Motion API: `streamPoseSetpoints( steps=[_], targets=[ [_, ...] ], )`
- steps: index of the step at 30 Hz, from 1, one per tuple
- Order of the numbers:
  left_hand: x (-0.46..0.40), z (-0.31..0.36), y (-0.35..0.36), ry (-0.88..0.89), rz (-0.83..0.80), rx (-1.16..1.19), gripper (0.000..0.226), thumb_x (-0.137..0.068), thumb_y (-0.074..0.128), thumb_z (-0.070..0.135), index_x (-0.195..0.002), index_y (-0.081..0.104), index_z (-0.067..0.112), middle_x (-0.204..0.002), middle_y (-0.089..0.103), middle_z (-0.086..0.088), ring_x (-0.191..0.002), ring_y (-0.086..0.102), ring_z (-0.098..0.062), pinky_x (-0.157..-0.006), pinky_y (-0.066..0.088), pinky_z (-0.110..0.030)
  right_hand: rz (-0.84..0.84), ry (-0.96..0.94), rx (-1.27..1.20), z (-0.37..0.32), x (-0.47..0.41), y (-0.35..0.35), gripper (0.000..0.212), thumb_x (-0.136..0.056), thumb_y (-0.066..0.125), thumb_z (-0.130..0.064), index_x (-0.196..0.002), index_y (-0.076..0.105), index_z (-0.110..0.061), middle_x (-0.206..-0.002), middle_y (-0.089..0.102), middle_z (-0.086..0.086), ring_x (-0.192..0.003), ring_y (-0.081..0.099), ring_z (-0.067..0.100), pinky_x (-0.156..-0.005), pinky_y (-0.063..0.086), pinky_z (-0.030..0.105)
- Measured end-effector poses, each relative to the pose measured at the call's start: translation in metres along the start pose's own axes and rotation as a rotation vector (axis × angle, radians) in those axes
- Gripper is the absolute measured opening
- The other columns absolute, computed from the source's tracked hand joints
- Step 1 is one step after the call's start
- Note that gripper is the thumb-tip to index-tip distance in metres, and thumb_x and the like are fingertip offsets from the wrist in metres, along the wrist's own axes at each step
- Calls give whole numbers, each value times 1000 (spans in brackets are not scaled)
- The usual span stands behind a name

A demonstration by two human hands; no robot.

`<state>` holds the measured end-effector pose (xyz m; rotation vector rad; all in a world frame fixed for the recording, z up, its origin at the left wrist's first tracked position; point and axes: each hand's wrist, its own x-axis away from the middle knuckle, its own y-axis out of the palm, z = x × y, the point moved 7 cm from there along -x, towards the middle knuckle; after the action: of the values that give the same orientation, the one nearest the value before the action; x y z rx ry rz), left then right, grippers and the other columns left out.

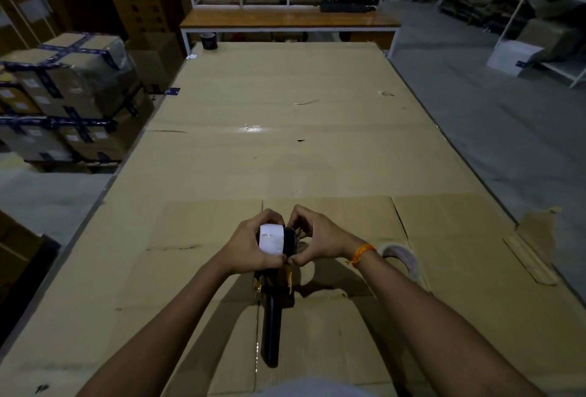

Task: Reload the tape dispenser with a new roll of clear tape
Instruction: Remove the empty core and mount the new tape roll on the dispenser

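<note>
A black tape dispenser [271, 327] with yellow parts is held above the cardboard, its long handle pointing toward me. A pale roll of tape [271, 239] sits at its far end. My left hand [250, 246] wraps around that roll from the left. My right hand [312, 239] grips the dispenser's black side next to the roll, fingers curled, thumb near the left thumb. A second roll of clear tape [402, 258] lies on the cardboard just right of my right wrist, partly hidden by the forearm.
Flattened cardboard sheets [285, 149] cover a long table. A dark tape roll [208, 40] stands at the far left corner. Taped boxes [63, 95] are stacked on the left; a wooden bench [285, 19] and white shelving stand behind.
</note>
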<state>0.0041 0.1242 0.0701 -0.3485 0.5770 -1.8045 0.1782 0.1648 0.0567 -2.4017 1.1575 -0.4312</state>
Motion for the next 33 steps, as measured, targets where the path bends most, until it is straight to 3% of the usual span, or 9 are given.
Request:
streamPoseSetpoints(
  steps=[11,14,17,22,27,33],
  targets=[
    [-4,3,0,-31,-75,-9,57,-70,95,16,-116,62,26,-107,69,1,-95,73,-26,-76,62,-58,20,-11,-35,4,3,0,57,-65,98,-13,-103,56,-18,-104,69,4,-102,70,33,-93,62,55],
    [-5,10,5,-26,-65,-43,56,-67,95,26,-112,62,33,-108,69,7,-95,72,-19,-76,64,-52,5,-9,-18,2,5,-3,56,-63,96,-16,-101,56,-24,-101,67,-1,-94,69,22,-83,63,44],
    [-7,17,10,3,-36,-110,57,-65,95,36,-111,61,35,-108,67,10,-96,69,-14,-76,65,-46,-8,10,-8,4,7,-7,55,-64,96,-10,-99,54,-19,-95,63,-7,-81,61,7,-70,53,27],
    [-7,17,10,48,3,-172,59,-64,95,42,-112,61,33,-106,65,8,-94,67,-15,-75,64,-48,-21,25,-6,11,6,-8,55,-64,96,-4,-99,54,-15,-91,61,-8,-74,56,0,-66,48,20],
    [-7,19,12,89,10,-218,59,-64,91,49,-112,61,29,-101,64,4,-89,65,-17,-74,62,-50,-40,14,-2,12,5,-7,57,-64,96,-8,-102,54,-12,-92,62,-8,-78,58,4,-69,50,23],
    [-3,17,5,65,-25,-170,57,-64,95,32,-111,62,30,-100,69,9,-86,72,-15,-68,62,-50,-26,8,-22,8,6,-5,56,-65,96,-14,-102,56,-25,-106,68,-1,-101,70,23,-89,64,43]
  ],
)
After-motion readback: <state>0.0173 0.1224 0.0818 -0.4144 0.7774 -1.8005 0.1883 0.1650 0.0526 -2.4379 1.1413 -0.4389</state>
